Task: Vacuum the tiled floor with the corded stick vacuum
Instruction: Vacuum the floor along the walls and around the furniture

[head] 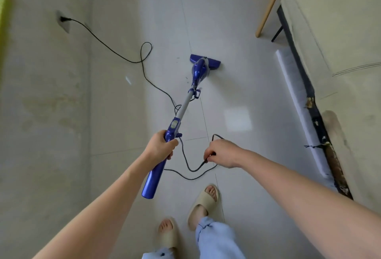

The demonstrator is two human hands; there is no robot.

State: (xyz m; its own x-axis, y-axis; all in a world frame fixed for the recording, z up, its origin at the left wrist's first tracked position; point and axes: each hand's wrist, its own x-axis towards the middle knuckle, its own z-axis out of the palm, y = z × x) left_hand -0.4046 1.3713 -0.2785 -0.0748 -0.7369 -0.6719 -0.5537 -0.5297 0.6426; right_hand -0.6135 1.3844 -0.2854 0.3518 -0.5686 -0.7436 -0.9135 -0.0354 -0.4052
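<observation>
A blue stick vacuum [186,102] leans from my hands down to the pale tiled floor [237,97], its flat blue head [205,61] resting on a tile ahead of me. My left hand [160,146] grips the blue handle just below the switch. My right hand [223,152] pinches a loop of the black power cord [190,168] to the right of the handle. The cord runs across the floor in loops to a plug [65,19] in a wall socket on the left. Small dark specks lie on the tiles near the head.
A bare wall [45,93] rises on the left. A cream sofa [338,31] with a dark frame lines the right side. Wooden chair legs [268,5] stand at the top right. My feet in beige slippers [203,203] are on the tiles below.
</observation>
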